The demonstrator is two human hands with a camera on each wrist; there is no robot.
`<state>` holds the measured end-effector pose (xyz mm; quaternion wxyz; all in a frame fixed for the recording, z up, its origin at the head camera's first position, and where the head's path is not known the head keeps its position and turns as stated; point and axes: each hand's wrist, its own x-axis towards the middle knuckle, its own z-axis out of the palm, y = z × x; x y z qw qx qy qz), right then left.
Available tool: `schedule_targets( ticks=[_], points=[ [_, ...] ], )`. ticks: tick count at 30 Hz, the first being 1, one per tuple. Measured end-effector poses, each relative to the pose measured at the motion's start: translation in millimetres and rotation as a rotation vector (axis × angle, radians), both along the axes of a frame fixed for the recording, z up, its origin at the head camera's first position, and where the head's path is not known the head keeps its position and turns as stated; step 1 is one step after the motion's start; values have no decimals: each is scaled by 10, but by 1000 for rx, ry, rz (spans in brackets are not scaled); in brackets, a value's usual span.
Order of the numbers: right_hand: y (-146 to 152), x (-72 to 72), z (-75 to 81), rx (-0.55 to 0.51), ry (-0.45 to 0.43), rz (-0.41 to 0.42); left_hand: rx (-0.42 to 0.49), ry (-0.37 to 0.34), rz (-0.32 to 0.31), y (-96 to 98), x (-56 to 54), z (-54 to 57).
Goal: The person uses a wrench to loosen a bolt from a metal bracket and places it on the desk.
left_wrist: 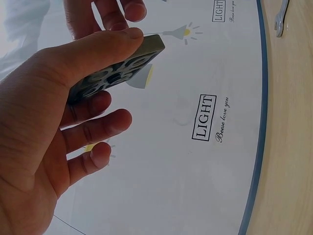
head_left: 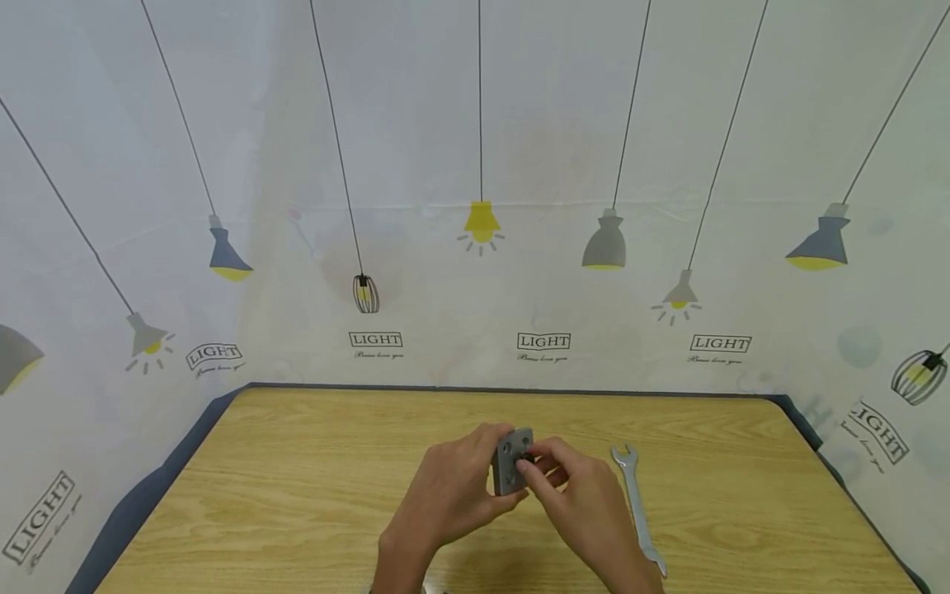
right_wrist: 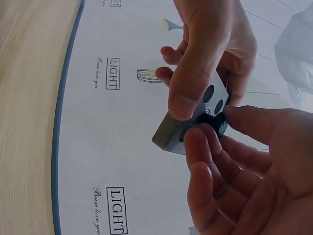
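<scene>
My left hand point(head_left: 449, 487) grips a grey rectangular metal block point(head_left: 508, 472) by its edges, above the table. Several round holes open on the face turned to the right. In the left wrist view the thumb lies along one edge of the block point(left_wrist: 153, 45). My right hand point(head_left: 586, 495) pinches a small black threaded bolt point(right_wrist: 210, 119) between thumb and fingertips, right at that holed face. The right wrist view shows the bolt's thread close to one hole; fingers hide part of it.
An open-ended wrench point(head_left: 637, 511) lies on the wooden table point(head_left: 297, 487), just right of my right forearm. Behind the table's dark blue edge stands a white backdrop point(head_left: 438, 272) printed with hanging lamps.
</scene>
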<state>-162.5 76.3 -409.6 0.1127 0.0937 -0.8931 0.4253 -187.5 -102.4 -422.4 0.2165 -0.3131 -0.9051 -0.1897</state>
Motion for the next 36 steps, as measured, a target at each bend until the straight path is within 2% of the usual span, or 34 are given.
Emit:
schedule_targets(
  ticks=[36],
  points=[
    [5,27,19,41,105,48,8,42,-4,-23,-7,-20]
  ],
)
